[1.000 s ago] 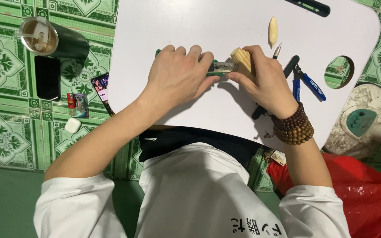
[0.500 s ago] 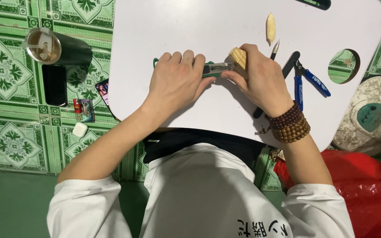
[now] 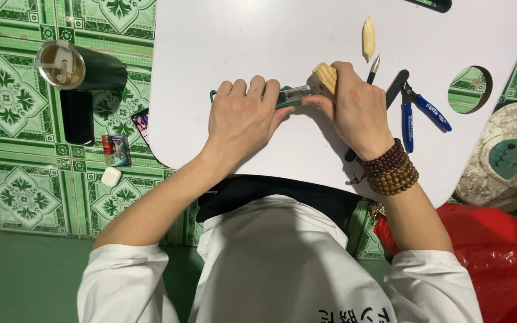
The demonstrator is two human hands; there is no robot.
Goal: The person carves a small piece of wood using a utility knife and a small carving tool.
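Note:
My left hand (image 3: 243, 116) grips a green utility knife (image 3: 291, 96) whose metal blade points right. My right hand (image 3: 354, 107) holds a pale carved piece (image 3: 325, 76) with ridges, pressed against the blade's tip. Both hands rest on a white lap table (image 3: 258, 36). A wooden bead bracelet (image 3: 392, 170) wraps my right wrist. A second pale carved piece (image 3: 368, 37) lies loose on the table, farther from me, above my right hand.
Blue-handled pliers (image 3: 417, 110) and a thin pen-like tool (image 3: 374, 67) lie right of my right hand. The table has a round hole (image 3: 470, 90). On the green tiled floor at left stand a metal cup (image 3: 70, 66), a black phone (image 3: 77, 116), a small white case (image 3: 110, 176). Red plastic (image 3: 498, 263) lies at lower right.
The view has shifted a little, so everything sits slightly lower left in the frame. Both hands keep the same hold on knife and carved piece.

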